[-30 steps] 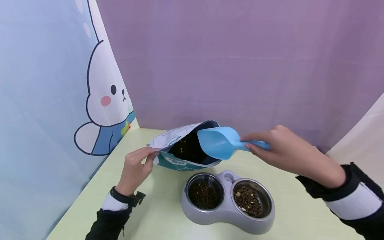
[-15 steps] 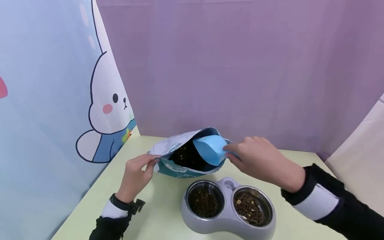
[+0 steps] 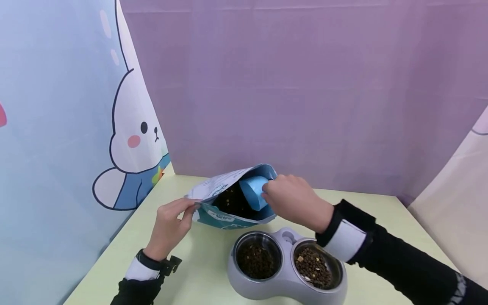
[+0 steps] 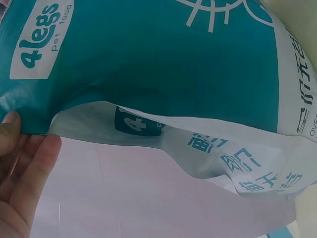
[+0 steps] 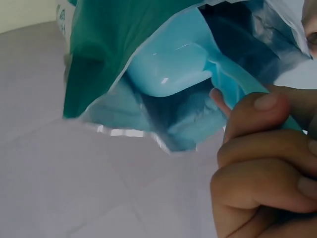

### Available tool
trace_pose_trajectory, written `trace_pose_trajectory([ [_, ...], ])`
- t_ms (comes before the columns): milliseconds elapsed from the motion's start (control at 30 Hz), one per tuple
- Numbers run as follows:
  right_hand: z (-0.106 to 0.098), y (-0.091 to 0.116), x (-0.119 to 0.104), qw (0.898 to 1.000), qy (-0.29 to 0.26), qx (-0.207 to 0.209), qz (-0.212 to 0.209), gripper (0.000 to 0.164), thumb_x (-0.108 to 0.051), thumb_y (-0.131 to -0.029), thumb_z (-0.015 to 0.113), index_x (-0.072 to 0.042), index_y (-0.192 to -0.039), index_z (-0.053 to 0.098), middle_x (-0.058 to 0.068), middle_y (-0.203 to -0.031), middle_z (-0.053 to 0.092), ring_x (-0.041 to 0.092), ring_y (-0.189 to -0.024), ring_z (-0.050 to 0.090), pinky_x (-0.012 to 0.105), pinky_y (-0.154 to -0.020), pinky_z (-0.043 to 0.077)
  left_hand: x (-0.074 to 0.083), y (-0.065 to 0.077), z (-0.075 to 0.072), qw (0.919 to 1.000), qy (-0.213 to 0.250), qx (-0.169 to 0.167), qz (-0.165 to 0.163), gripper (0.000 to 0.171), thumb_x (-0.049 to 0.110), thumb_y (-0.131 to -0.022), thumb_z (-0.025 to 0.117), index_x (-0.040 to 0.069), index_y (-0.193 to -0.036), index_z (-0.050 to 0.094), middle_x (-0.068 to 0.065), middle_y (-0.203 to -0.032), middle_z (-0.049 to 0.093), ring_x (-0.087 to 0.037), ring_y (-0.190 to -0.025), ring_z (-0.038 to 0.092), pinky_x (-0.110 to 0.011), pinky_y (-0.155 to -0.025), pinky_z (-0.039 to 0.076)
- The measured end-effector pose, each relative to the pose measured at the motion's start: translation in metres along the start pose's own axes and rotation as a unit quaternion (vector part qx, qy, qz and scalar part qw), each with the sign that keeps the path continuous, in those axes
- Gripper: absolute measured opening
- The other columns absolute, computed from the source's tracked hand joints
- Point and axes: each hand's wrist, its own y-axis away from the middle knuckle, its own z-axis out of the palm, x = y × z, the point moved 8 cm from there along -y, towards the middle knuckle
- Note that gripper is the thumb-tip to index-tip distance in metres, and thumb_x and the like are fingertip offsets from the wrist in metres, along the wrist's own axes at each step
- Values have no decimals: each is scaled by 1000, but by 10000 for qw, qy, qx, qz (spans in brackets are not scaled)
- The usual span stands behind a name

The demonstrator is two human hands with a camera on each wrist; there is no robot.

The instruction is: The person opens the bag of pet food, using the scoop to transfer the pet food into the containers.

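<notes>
My left hand [image 3: 172, 226] pinches the left corner of a teal and white pet food bag [image 4: 173, 64], holding its mouth wide. Dark kibble [image 3: 232, 202] shows inside the bag in the head view. With curled fingers my right hand [image 3: 295, 200] grips the handle of a light blue scoop [image 5: 173, 64]. The scoop's bowl lies within the bag's mouth, close over the kibble, its front edge toward the left. In the right wrist view the bag's rim crosses in front of part of the bowl.
A grey double feeder [image 3: 284, 286] stands on the pale yellow table [image 3: 202, 275], in front of the bag. Its left steel bowl [image 3: 278, 260] and right steel bowl [image 3: 337, 271] both contain brown kibble. A purple curtain [image 3: 289, 93] hangs behind, and a blue rabbit-print cloth [image 3: 57, 127] hangs at left.
My right hand has moved left and a little down, taking the scoop from over the bag's right edge deeper into its mouth. The left hand keeps its pinch on the bag.
</notes>
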Motion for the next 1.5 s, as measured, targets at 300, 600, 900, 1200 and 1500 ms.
trace_pose_trajectory([
  [300,30,-22,1,9985,-513,74,155,45,-11,-88,55,-18,-54,26,-4,-50,15,9,-41,16,22,-40,8,-2,1,-1,9999,-40,-45,-102,34,-13,-64,71,7,-91,66,-3,-85,67,-13,-81,62,-25,-71,52],
  [600,58,-29,6,9897,-1352,-175,440,42,-8,-90,49,-16,-53,31,-3,-47,20,10,-38,23,21,-37,18,1,1,0,10000,-22,4,-18,36,-13,-62,72,7,-92,66,-4,-87,67,-14,-82,62,-25,-72,52],
  [900,67,-37,8,9684,-2391,-223,669,45,-8,-91,47,-16,-50,30,-5,-45,21,10,-38,23,22,-40,22,1,-1,-6,9998,-205,59,46,36,-14,-61,72,7,-89,66,-4,-83,67,-13,-79,63,-26,-69,53],
  [1200,77,-40,8,9441,-3124,-470,942,46,-13,-92,51,-16,-49,33,-4,-45,23,12,-38,25,22,-41,25,1,-1,-6,9999,-144,65,10,35,-14,-62,72,6,-90,66,-5,-83,67,-13,-78,63,-25,-69,53],
  [1500,80,-39,14,9332,-3442,-412,947,47,-11,-92,49,-14,-49,32,-3,-45,25,13,-37,26,23,-41,27,1,-2,-6,9999,-148,83,11,34,-14,-61,72,5,-89,66,-6,-84,67,-14,-79,63,-25,-69,53],
])
